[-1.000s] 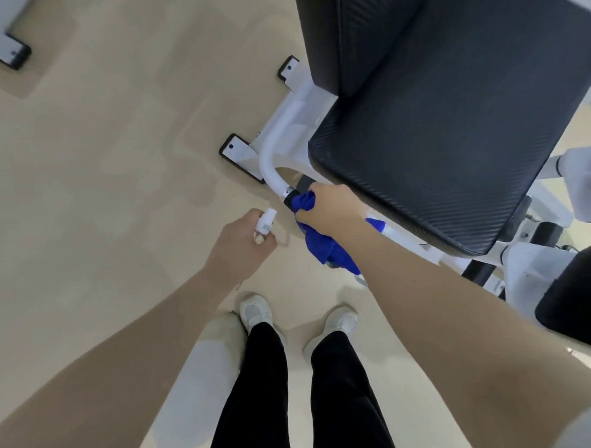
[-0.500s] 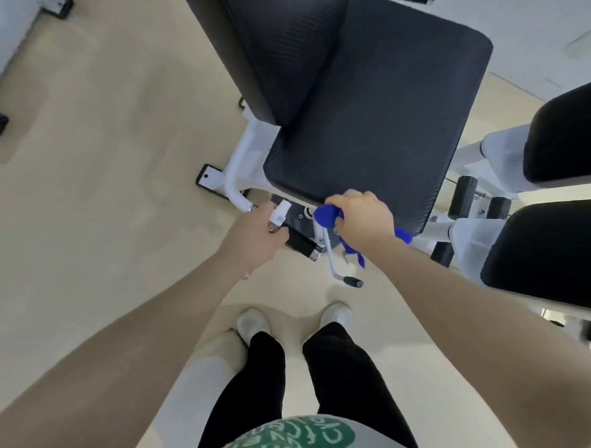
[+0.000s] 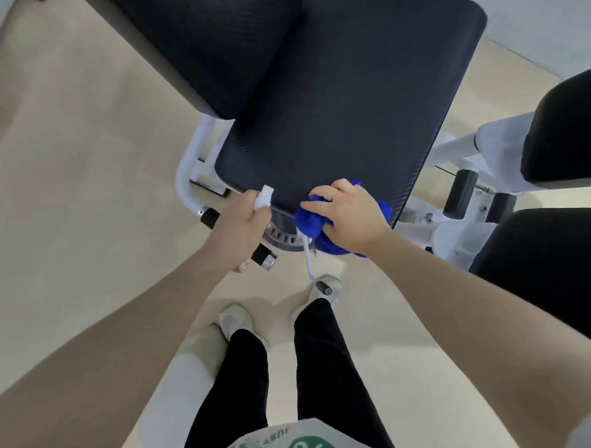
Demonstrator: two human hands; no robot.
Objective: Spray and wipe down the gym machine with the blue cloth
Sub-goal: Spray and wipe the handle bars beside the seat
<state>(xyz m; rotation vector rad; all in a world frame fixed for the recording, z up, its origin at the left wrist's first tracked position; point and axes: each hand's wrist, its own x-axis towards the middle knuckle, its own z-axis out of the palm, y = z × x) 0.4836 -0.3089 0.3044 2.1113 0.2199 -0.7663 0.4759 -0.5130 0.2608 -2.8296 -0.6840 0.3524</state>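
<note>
The gym machine has a wide black seat pad (image 3: 343,108) and a black back pad (image 3: 214,42) on a white frame (image 3: 188,164). My right hand (image 3: 351,218) grips a bunched blue cloth (image 3: 309,221) at the seat's front edge, over the white adjustment lever (image 3: 308,260). My left hand (image 3: 240,225) holds a spray bottle; only its white nozzle (image 3: 264,196) shows above the fist, pointing at the seat's front edge. The bottle's body is hidden under the hand.
A black handle grip (image 3: 263,256) and a perforated metal adjustment plate (image 3: 283,236) sit under the seat front. More black pads (image 3: 565,130) and black rollers (image 3: 457,193) stand at the right. My feet (image 3: 235,318) are on the beige floor, close to the lever's tip.
My view has come in closer over the seat. My right hand has lifted the cloth from the low frame tube up to the seat's front edge. The left hand raised the nozzle toward the seat.
</note>
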